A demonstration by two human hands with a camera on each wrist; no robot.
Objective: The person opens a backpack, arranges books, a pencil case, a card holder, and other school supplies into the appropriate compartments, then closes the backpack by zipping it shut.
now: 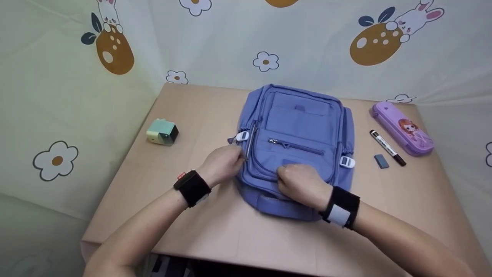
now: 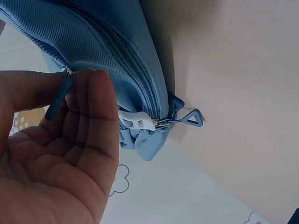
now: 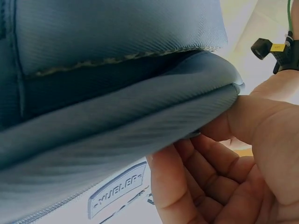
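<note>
A blue backpack (image 1: 296, 115) lies front up on the table, its bottom toward me. At its left side my left hand (image 1: 225, 163) pinches a zipper pull; in the left wrist view this blue pull (image 2: 60, 98) shows between thumb and fingers of the left hand (image 2: 70, 144). Two more pulls (image 2: 192, 117) hang by a white buckle (image 2: 138, 120). My right hand (image 1: 301, 182) rests over the lower front. In the right wrist view, the right hand (image 3: 224, 172) grips a folded fabric edge (image 3: 140, 112) between thumb and fingers, above a name label (image 3: 117, 189).
On the left stands a green and yellow box-like object (image 1: 163, 132) with a dark end. To the right lie a purple pencil case (image 1: 401, 129), a black-and-white marker (image 1: 387, 147) and a small blue-grey block (image 1: 381, 161). Patterned curtains surround the table (image 1: 215, 238).
</note>
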